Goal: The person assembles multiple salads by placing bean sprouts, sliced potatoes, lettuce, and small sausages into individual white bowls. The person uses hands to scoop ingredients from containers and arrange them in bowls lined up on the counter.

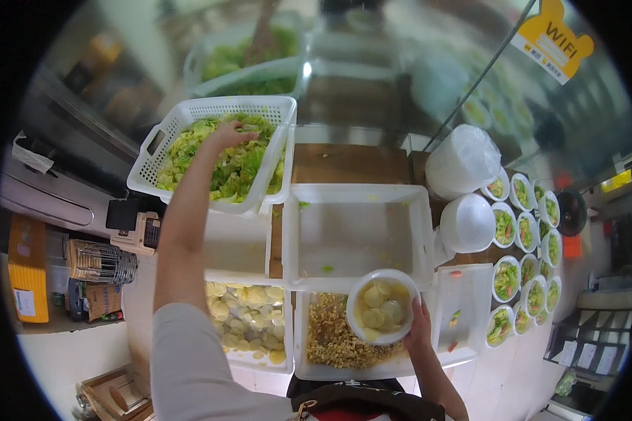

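Left hand [233, 135], loosely open, lies over lettuce [225, 168] in a basket [145, 172]; right hand [418, 330] grips a bowl [352, 309] by its side, apparently level so pale slices [383, 307] stay inside.

It's one fisheye on the wearer's head, looking down and forward, pretty close over the held white bowl [352, 307], straight edges bending toward the rim.

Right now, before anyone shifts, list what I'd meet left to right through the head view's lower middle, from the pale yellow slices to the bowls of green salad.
Pale yellow slices → white bowl of round slices → right hand → shallow white tray with scraps → bowls of green salad.
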`<state>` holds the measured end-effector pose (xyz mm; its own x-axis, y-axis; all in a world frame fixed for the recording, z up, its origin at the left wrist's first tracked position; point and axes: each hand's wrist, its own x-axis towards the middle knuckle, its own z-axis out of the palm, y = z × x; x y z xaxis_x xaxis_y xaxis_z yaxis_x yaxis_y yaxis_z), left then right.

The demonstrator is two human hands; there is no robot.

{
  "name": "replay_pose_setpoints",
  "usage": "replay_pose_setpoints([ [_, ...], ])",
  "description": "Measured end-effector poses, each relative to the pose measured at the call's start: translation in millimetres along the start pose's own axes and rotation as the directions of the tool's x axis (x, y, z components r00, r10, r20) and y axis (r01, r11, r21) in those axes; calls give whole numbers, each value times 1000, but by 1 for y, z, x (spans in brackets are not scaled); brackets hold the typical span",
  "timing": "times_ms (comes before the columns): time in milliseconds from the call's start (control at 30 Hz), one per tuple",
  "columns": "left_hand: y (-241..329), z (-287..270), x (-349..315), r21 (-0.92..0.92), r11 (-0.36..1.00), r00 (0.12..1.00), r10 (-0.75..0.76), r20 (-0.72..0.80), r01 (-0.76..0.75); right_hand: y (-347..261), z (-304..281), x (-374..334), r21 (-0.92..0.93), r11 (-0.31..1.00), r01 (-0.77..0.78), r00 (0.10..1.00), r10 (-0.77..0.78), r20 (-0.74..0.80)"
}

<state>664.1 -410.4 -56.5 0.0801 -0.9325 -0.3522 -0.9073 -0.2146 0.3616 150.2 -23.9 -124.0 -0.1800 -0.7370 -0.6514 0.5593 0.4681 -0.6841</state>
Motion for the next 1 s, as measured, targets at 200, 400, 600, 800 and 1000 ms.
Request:
replay_pose_setpoints([
  [200, 22, 17, -70, 356, 915, 979, 205, 0, -191, 16, 11, 20, -45, 999, -25, 999, 26, 37],
  [400, 9, 34, -57, 208, 971, 973, 156, -169, -119, -6, 71, 6, -32, 997, -67, 993, 70, 99],
  [600, -2, -6, -79, -475, 875, 978, -170, -121, 93, -4, 68, 19, 68, 996, -51, 990, 41, 135],
  [800, 5, -12, -40, -54, 949, 944, 300, -141, -310, -12, 71, 13, 24, 999, -45, 997, 43, 62],
  [1000, 14, 30, 11, 322, 856, 914, 393, 103, -405, 5, 52, 16, 18, 1000, -10, 993, 8, 117],
])
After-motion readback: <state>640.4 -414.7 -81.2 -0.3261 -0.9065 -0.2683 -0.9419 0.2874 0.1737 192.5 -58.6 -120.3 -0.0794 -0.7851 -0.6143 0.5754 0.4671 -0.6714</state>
